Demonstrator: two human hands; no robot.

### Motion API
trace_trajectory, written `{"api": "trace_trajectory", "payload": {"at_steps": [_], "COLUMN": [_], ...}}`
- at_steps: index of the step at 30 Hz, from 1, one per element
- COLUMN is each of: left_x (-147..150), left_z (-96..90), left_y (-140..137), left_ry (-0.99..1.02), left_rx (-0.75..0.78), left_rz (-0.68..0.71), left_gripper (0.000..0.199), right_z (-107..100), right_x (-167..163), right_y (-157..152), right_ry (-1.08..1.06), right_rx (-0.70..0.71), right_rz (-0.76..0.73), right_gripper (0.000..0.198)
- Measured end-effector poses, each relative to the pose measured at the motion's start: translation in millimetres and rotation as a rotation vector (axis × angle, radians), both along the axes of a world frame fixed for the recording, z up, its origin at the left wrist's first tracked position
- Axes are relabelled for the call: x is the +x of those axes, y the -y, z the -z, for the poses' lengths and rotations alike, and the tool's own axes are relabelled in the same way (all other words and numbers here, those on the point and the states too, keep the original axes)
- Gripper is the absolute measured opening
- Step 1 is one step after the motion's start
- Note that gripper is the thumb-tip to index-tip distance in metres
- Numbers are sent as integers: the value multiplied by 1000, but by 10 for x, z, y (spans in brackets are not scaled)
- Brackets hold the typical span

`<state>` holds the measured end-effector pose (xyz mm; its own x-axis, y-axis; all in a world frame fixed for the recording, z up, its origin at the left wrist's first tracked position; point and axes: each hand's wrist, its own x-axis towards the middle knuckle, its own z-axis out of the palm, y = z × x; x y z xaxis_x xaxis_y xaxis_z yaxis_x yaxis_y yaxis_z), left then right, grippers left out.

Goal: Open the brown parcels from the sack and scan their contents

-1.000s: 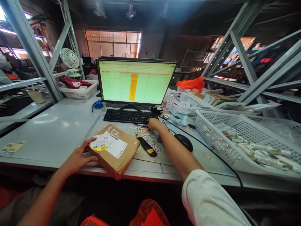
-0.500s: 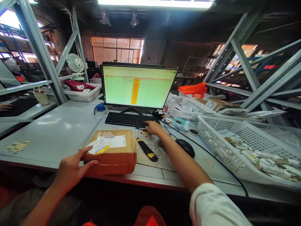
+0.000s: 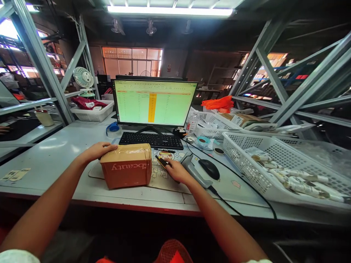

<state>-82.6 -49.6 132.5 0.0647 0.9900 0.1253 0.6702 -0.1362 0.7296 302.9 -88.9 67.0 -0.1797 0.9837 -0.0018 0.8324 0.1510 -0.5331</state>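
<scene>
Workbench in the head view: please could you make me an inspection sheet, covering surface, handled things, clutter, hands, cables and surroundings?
Surface: white table, partly covered by a printed mat.
Handled things: taped cardboard box; black-and-yellow cutter.
Clutter: keyboard, mouse, grey scanner, blue tape dispenser, white basket of packets.
Hands: left hand rests on the box's top; right hand holds the cutter.
Cables: scanner cable reaches the table's front edge; another black cable passes the mouse.
Surroundings: monitor behind the keyboard; fan at picture left; ceiling light lit.
</scene>
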Motion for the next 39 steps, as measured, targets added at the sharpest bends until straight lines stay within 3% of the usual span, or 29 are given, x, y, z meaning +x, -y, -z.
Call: {"api": "trace_trajectory", "payload": {"at_steps": [3, 5, 7, 9, 10, 12, 14, 20, 26, 30, 32, 34, 37, 39], "left_x": [29, 15, -6, -14, -7, 30, 89, 181, 173, 198, 196, 190, 221, 296], "left_z": [136, 333, 596, 866, 982, 1150, 1220, 1162, 1222, 1258, 1229, 1126, 803, 528], "left_y": [145, 295, 457, 604, 662, 737, 764, 779, 801, 814, 831, 865, 954, 1022], "left_ry": [-21, 168, 482, 700, 725, 666, 585, 563, 508, 482, 464, 372, 3, -268], "left_rx": [28, 159, 306, 318, 262, 99, -23, -112, -113, -65, 32, 186, 499, 634], "left_rz": [-196, -332, -259, -34, 57, 110, 83, 68, 15, 44, 11, -105, -326, -349], "left_gripper": [65, 71, 82, 100, 112, 128, 122, 101, 91, 97, 103, 108, 111, 105], "right_z": [-146, -229, -300, -360, -386, -435, -482, -600, -576, -500, -491, -539, -735, -906], "right_x": [38, 29, 4, -20, -30, -45, -55, -81, -160, -136, -49, 61, 133, 41], "right_y": [11, 59, 96, 99, 89, 58, 33, 92, 364, 584, 642, 649, 595, 560], "right_ry": [-390, -741, -924, -961, -961, -946, -927, -935, -969, -958, -898, -792, -564, -377], "right_rx": [-185, -330, -405, -444, -461, -479, -485, -531, -578, -575, -579, -494, -191, -40], "right_rz": [-43, -107, -176, -217, -219, -189, -148, -124, -235, -243, -238, -208, -98, -91], "right_gripper": [50, 52, 56, 61, 62, 63, 62, 59, 67, 77, 81, 80, 75, 75]}}
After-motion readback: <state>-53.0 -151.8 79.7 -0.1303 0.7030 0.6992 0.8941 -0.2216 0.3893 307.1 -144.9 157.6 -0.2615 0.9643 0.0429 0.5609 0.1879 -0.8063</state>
